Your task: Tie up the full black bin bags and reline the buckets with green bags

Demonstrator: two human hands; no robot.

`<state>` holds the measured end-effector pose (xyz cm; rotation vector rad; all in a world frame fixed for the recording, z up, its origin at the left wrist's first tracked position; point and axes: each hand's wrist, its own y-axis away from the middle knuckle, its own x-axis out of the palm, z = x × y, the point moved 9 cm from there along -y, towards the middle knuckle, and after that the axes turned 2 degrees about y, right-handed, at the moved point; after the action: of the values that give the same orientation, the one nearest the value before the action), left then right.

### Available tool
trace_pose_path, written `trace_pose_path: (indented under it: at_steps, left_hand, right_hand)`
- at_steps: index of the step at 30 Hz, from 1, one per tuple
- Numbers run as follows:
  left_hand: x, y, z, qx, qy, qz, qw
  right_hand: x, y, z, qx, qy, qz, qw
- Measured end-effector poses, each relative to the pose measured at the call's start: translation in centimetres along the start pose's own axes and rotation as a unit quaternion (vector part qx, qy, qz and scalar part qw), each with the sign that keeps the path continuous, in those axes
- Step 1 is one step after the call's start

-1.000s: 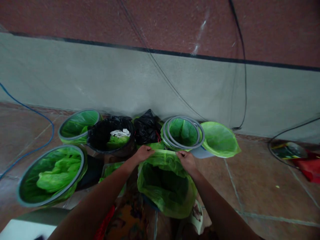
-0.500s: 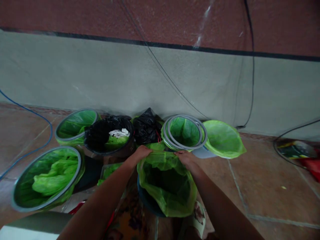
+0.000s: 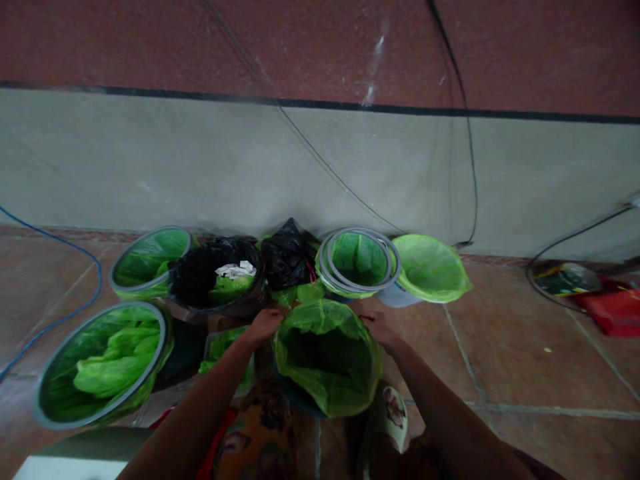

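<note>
A small bin lined with a green plastic bag [image 3: 327, 357] stands on the floor right in front of me. My left hand [image 3: 263, 325] grips the bag's edge at the bin's left rim. On the right rim, my right hand [image 3: 379, 326] grips the bag's edge too. The bag's mouth gapes open between my hands and its far edge folds over the rim. Most of the dark bin under the bag is hidden.
Several bins with green liners stand along the wall: a large one [image 3: 103, 363] at left, another [image 3: 150, 260] behind it, one with grey rings [image 3: 359, 260], one at right [image 3: 430, 267]. A black-lined bin [image 3: 215, 277] holds paper. A blue cable [image 3: 75, 280] lies on the floor.
My hands moved apart from the bag's far edge to the left and right sides of the rim, stretching the green bag's mouth wider over the bin.
</note>
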<state>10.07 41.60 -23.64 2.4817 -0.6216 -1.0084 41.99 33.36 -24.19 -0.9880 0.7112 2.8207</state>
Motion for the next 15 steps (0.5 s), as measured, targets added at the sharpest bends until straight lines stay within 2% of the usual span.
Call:
trace_pose_path:
  at_steps: [5,10,13,15]
  left_hand:
    - [-1.2,1.2,-0.3,0.016,-0.062,-0.02,0.998]
    - [-0.9,3.0,-0.5,0.015,-0.091,-0.003,0.996]
    - [-0.7,4.2,0.4,-0.008,-0.042,-0.012,0.999]
    - [-0.6,5.3,1.4,-0.037,0.003,-0.016,0.999]
  right_hand:
    - [-0.7,3.0,-0.5,0.009,0.072,-0.053,0.996]
    - [-0.8,5.4,-0.6,0.042,0.105,-0.096,0.989]
    - [-0.6,6.4,-1.8,0.083,0.087,-0.11,0.987]
    - [-0.3,6.9,-2.8,0.108,0.04,-0.114,0.987]
